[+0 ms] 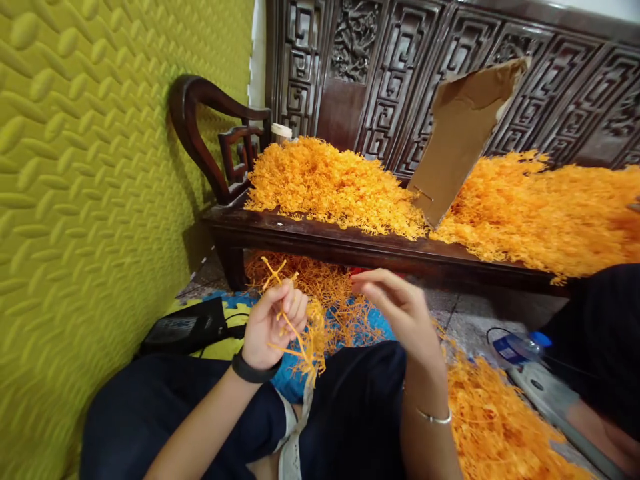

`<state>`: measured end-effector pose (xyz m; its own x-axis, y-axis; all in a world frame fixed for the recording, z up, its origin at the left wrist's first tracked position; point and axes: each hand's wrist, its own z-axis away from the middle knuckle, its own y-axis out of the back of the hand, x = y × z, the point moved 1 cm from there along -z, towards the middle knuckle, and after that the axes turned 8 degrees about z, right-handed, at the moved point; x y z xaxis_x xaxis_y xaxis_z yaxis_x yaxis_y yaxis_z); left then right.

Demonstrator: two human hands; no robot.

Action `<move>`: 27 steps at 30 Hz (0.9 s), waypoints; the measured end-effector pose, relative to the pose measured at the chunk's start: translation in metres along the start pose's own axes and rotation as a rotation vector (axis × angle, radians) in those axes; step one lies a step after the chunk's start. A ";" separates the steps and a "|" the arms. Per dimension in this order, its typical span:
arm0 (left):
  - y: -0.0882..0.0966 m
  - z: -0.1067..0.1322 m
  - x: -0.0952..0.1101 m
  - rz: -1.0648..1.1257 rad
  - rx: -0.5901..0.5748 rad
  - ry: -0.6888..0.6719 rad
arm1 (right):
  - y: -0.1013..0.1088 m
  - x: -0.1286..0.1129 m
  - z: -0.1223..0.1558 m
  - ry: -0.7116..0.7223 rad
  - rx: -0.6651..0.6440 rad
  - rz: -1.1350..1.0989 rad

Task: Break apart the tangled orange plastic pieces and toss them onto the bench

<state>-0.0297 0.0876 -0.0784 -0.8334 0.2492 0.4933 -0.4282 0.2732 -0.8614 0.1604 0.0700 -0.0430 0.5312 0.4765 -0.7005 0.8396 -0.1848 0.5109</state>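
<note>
My left hand [276, 325] is closed around a bunch of thin orange plastic sprigs [300, 340], whose stems stick up above my fingers and hang down below my palm. A black band sits on that wrist. My right hand [400, 308] hovers just to the right of it, fingers loosely spread and blurred, with nothing visible in them; a thin bracelet circles that wrist. Both hands are above my lap in dark trousers [360, 400]. More orange sprigs [345, 313] lie on the floor right behind my hands.
A dark wooden bench [350, 243] ahead carries big heaps of orange sprigs [335, 183] and a leaning cardboard sheet [463, 133]. Another orange heap [495, 427] lies at my right. A water bottle [520, 347], a black device [187, 327] and a padded yellow wall [100, 167] surround me.
</note>
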 end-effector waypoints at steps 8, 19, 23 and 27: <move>-0.006 0.004 0.002 -0.087 0.002 -0.100 | -0.043 -0.014 0.000 0.139 -0.190 0.044; -0.006 0.005 -0.015 -0.029 -0.048 0.005 | -0.055 -0.006 -0.002 0.118 0.318 0.064; -0.007 0.011 -0.017 0.012 0.015 0.064 | -0.025 0.017 -0.008 0.072 0.651 0.126; -0.008 0.013 -0.023 0.019 -0.021 0.149 | 0.050 0.056 0.012 0.023 1.094 0.030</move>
<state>-0.0123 0.0673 -0.0845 -0.7797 0.3888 0.4909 -0.4043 0.2861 -0.8687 0.2342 0.0769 -0.0629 0.5602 0.4732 -0.6799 0.4796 -0.8545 -0.1996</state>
